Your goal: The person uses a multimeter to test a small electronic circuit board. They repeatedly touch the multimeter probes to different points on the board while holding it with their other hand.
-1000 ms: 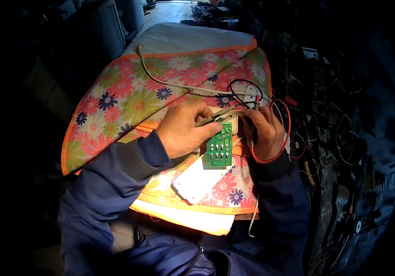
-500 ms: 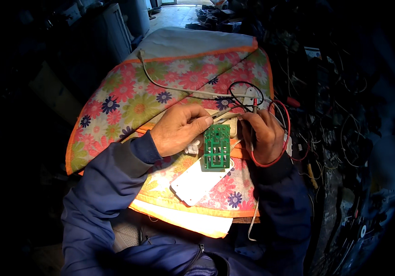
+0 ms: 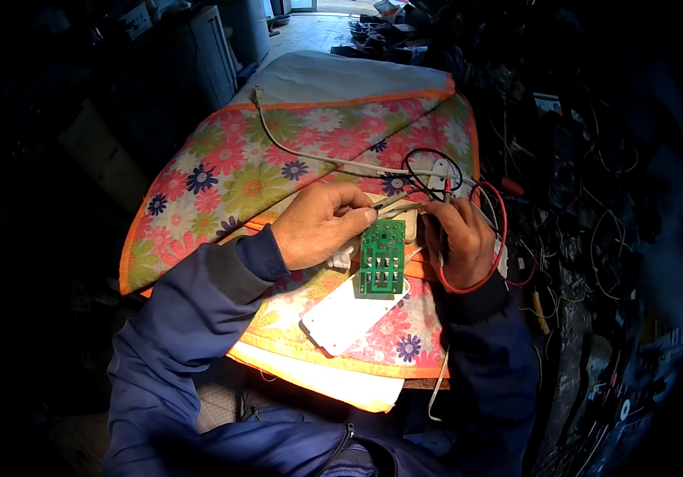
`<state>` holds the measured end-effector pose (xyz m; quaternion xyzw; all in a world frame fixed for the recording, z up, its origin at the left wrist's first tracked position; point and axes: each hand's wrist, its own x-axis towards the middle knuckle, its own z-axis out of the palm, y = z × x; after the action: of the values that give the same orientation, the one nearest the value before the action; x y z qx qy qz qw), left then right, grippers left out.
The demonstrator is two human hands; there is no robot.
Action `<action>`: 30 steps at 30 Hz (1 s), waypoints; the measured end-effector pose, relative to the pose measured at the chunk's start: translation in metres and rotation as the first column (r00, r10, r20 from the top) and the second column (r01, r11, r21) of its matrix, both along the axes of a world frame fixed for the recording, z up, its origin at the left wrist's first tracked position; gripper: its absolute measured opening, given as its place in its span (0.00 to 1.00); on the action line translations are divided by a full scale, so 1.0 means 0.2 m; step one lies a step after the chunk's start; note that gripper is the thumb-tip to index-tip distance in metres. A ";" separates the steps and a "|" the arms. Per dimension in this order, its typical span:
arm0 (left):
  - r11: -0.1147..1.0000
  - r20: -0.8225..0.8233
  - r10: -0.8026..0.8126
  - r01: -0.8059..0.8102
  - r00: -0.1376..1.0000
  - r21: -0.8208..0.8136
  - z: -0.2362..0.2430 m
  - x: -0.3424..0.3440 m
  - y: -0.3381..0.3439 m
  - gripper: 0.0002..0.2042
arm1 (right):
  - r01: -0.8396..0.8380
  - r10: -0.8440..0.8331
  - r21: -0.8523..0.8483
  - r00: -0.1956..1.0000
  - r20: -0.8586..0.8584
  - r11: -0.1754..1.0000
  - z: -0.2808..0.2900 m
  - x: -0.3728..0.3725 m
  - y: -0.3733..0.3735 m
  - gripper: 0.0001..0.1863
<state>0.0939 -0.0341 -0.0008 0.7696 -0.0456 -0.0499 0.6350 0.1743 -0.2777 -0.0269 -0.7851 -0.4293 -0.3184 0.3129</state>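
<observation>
A green circuit board with rows of dark and silver pads lies over a white plastic casing. My left hand is closed around a slim probe with a dark lead, its thumb at the board's upper left corner. My right hand grips a red-topped probe, fingers bent beside the board's upper right, with a red lead looping round the hand. Behind the board is a beige plastic piece, partly hidden. Whether either probe tip touches the board I cannot tell.
A flowered, orange-edged cloth covers the work surface, crossed by a pale cable. A small white piece sits by my left hand. Dark clutter, wires and a yellow-handled tool fill the right side.
The whole view has shifted slightly. My left thumb moved up along the probe at the board's top, and the board tilted a little. My right hand stays on its probe.
</observation>
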 end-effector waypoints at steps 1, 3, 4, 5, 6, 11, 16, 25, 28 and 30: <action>1.000 0.010 -0.001 0.001 1.000 0.009 0.00 0.00 0.00 0.13 | 0.003 -0.003 -0.007 1.000 -0.006 1.000 0.00 0.00 0.00 0.13; 1.000 0.007 0.001 -0.001 1.000 0.013 0.01 0.00 0.00 0.13 | 0.003 -0.003 -0.015 1.000 -0.017 1.000 0.00 0.00 0.00 0.13; 1.000 -0.005 0.003 -0.003 1.000 0.009 0.02 0.00 -0.01 0.12 | 0.000 0.000 -0.015 1.000 -0.022 1.000 0.00 0.00 0.00 0.13; 1.000 -0.016 0.004 -0.004 1.000 0.006 0.03 0.00 -0.01 0.12 | -0.002 0.002 -0.014 1.000 -0.026 1.000 0.00 0.00 -0.01 0.13; 1.000 -0.007 -0.001 0.001 1.000 -0.002 0.02 -0.01 -0.01 0.12 | -0.001 0.001 -0.015 1.000 -0.024 1.000 0.00 0.00 0.00 0.13; 0.998 -0.020 -0.039 0.038 0.999 -0.058 -0.02 0.01 0.01 0.13 | -0.002 0.002 -0.011 1.000 -0.019 1.000 -0.01 0.00 0.00 0.12; 0.998 -0.062 -0.009 0.006 0.998 -0.061 0.01 0.00 -0.01 0.12 | 0.002 -0.002 -0.022 1.000 0.004 1.000 0.00 0.00 0.00 0.12; 0.996 -0.083 -0.002 -0.005 0.997 -0.089 0.00 0.00 -0.01 0.12 | 0.016 -0.016 -0.034 1.000 0.004 0.999 -0.01 0.01 -0.01 0.13; 0.997 -0.082 0.009 -0.015 0.997 -0.078 0.00 0.00 -0.01 0.12 | 0.013 -0.013 -0.024 1.000 0.011 1.000 -0.02 0.01 0.00 0.12; 0.997 -0.078 0.015 -0.020 0.997 -0.069 0.01 0.00 -0.01 0.12 | 0.015 -0.015 -0.021 1.000 0.010 1.000 -0.01 0.01 0.00 0.12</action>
<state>0.0938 -0.0369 0.0002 0.7447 -0.0159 -0.0725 0.6632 0.1755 -0.2772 -0.0295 -0.7899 -0.4284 -0.3202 0.3001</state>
